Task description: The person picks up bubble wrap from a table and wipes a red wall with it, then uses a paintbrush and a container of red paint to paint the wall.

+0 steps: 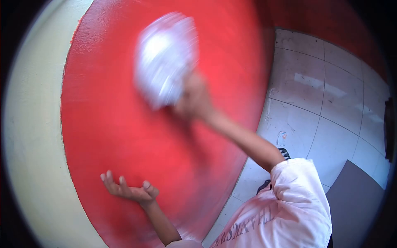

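A shiny silvery-white object (163, 58) is smeared by motion in front of the red wall (111, 136). My right hand (194, 97), also blurred, is raised and closed around its lower right edge; I cannot tell what kind of object it is. Lower down on the left, my left hand (128, 190) is held out before the wall with its fingers apart, slightly curled, and nothing in it. A dark shadow falls on the red paint below my right hand.
Pale yellow-green wall (33, 124) borders the red area on the left. White floor tiles (297, 99) lie to the right, with a small scrap (281, 137) on them. A grey flat panel (355, 202) is at the lower right. Dark footwear (284, 153) shows beside my shirt.
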Demonstrator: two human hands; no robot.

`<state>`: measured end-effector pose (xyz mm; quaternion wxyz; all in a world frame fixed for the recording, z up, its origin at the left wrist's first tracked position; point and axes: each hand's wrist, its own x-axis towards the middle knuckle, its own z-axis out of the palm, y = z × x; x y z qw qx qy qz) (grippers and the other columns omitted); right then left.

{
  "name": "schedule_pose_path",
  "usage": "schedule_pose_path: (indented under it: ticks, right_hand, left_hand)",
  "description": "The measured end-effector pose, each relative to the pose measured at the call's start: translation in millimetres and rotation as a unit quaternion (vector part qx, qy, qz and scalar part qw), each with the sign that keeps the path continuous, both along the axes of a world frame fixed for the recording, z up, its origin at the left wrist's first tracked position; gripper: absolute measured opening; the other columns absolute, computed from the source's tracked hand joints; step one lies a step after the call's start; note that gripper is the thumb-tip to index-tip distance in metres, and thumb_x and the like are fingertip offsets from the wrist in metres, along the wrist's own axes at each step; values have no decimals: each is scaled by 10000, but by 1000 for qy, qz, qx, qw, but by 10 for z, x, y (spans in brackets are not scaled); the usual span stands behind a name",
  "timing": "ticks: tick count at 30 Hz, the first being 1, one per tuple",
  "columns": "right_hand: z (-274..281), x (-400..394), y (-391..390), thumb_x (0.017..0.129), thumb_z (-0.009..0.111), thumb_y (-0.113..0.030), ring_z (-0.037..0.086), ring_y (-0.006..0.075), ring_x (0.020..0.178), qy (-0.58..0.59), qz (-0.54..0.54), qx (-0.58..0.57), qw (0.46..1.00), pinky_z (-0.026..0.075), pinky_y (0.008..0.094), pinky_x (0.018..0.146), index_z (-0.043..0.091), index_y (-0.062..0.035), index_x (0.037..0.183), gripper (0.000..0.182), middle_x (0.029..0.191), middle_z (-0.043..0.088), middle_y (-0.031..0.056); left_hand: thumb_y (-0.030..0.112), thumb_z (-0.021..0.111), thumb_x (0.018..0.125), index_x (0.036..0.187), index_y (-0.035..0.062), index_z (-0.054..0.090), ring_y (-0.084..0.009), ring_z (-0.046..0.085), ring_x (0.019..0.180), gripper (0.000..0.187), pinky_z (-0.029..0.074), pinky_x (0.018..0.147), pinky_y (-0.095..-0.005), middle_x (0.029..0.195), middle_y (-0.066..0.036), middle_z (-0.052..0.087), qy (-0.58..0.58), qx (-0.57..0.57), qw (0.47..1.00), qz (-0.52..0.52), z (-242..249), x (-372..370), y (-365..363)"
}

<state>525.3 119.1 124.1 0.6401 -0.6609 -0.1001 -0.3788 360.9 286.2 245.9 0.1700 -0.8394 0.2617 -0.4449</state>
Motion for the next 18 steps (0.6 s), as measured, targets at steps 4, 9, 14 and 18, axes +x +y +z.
schedule_pose_path:
  ticks: [4, 9, 14, 18]
  right_hand:
    - [-384, -1106, 398, 718, 585, -235, 542, 294, 1002, -340, 229, -259, 875, 495, 477, 715, 500, -259, 1204, 493, 1198, 500, 106]
    - [-1820, -247, -56, 668, 594, -134, 597, 307, 794, 117, -47, 33, 992, 495, 423, 629, 542, -55, 1096, 439, 976, 611, 149]
    - [-2775, 8, -472, 749, 539, -118, 638, 216, 744, 298, -23, 181, 937, 506, 339, 616, 546, 7, 1077, 352, 811, 648, 132]
    - [-755, -336, -1, 694, 541, -54, 578, 256, 758, 47, 27, 143, 988, 498, 384, 561, 525, -43, 1117, 423, 930, 579, 156]
  left_hand:
    - [427, 347, 871, 1317, 117, 324, -353, 271, 1267, 543, 187, 1041, -565, 1367, -171, 256, -25, -47, 991, -125, 69, -147, 187]
    - [386, 341, 871, 1330, 83, 309, -344, 279, 1275, 551, 219, 1044, -526, 1376, -161, 278, -2, -15, 997, -81, 111, -200, 56]
    - [400, 352, 872, 1307, 59, 333, -358, 295, 1263, 553, 218, 1043, -531, 1359, -161, 301, -11, -8, 998, -59, 99, -217, -6]
    - [448, 353, 867, 1300, 65, 345, -379, 283, 1264, 579, 219, 1030, -545, 1350, -182, 308, -18, -2, 998, -58, 81, -235, 49]
